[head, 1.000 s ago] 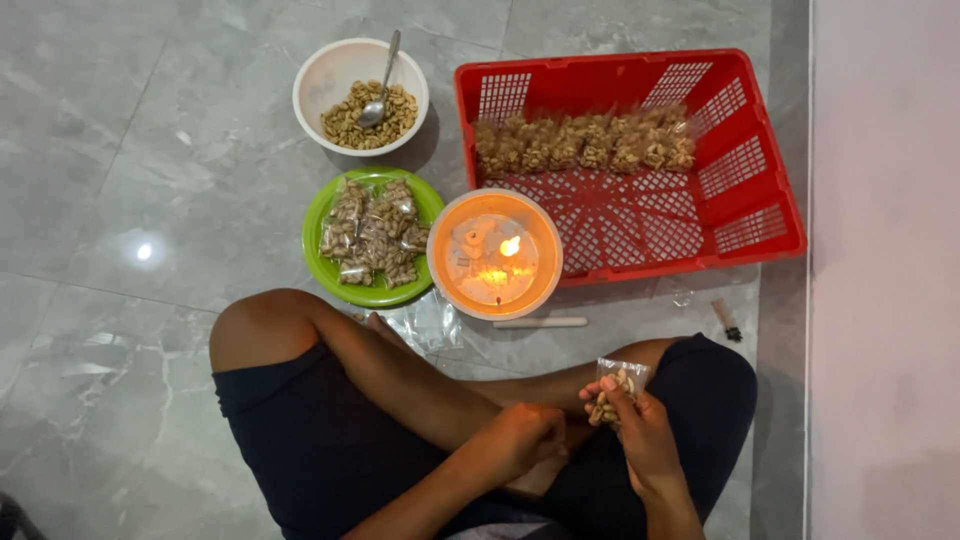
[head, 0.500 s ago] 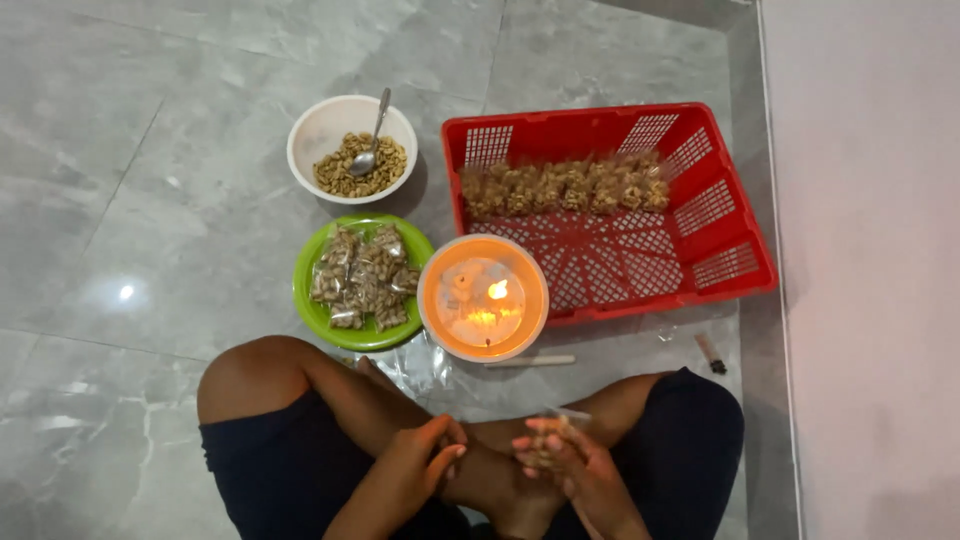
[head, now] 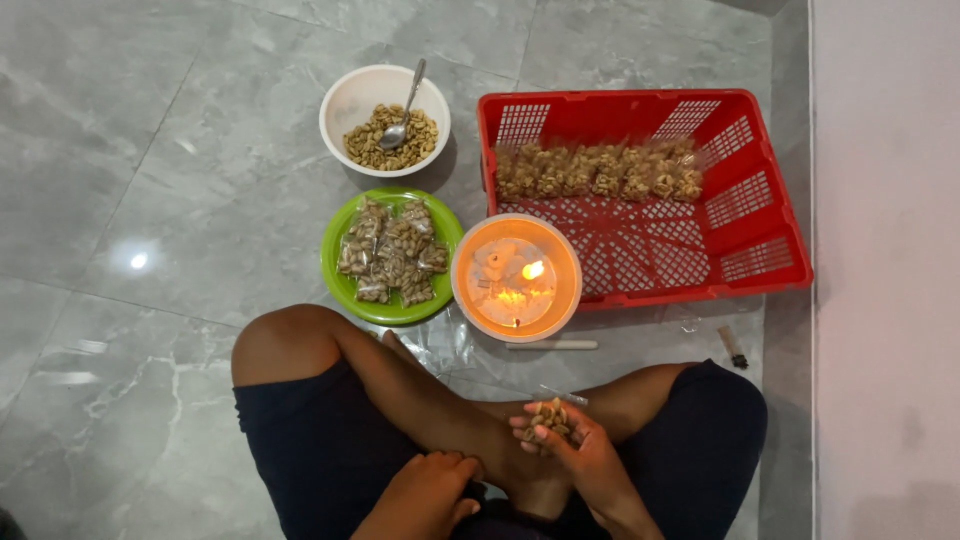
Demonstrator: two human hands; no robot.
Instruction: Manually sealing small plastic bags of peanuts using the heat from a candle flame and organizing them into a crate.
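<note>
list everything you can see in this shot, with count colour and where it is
white bowl: one, nuts and metal spoon inside, top centre
green plate: one, several small clear nut packets, below bowl
red basket: one, row of nut packets along far side, right
orange bowl: one, lit flame inside, beside plate
white stick: one, floor by orange bowl
nut packet: one, clear, in right hand
left hand: empty, on lap
right hand: holds packet

Straight ahead of the right hand's (head: pixel 565 450) grip, the lit candle bowl (head: pixel 516 276) blocks the way. Ahead and to the right stands the red basket (head: pixel 770 215); ahead-left, the green plate (head: pixel 335 275). Bare floor (head: pixel 130 180) lies open far to the left.
</note>
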